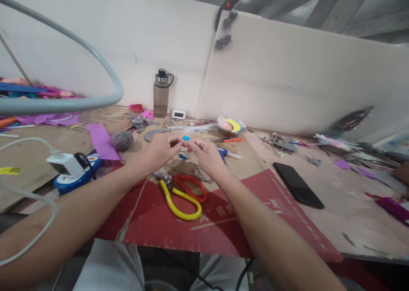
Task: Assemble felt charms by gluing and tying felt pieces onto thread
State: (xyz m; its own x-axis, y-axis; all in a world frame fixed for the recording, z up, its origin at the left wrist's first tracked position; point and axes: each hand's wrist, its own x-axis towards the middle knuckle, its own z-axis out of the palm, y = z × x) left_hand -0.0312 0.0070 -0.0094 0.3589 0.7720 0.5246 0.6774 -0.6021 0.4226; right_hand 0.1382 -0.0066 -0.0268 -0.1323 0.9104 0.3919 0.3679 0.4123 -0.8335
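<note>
My left hand (165, 150) and my right hand (205, 153) meet fingertip to fingertip over the middle of the work surface. Pinched between them is a small blue flower-shaped piece (185, 138); its lower edge is hidden by my fingers. Just below it lies a second small blue piece (182, 157) beside loose grey yarn (200, 171). Nearer to me rest scissors (183, 216) with one yellow and one red handle. Partly covered by my right hand is a blue tool (223, 153) with a white stick at its end.
To the left are a grey yarn ball (122, 140), purple felt (102, 141) and a blue power strip (76, 179) with a charger. A bottle (160, 95) and small clock (179, 114) stand behind. A black phone (298, 184) lies right. A grey hose (105, 69) loops in from the upper left.
</note>
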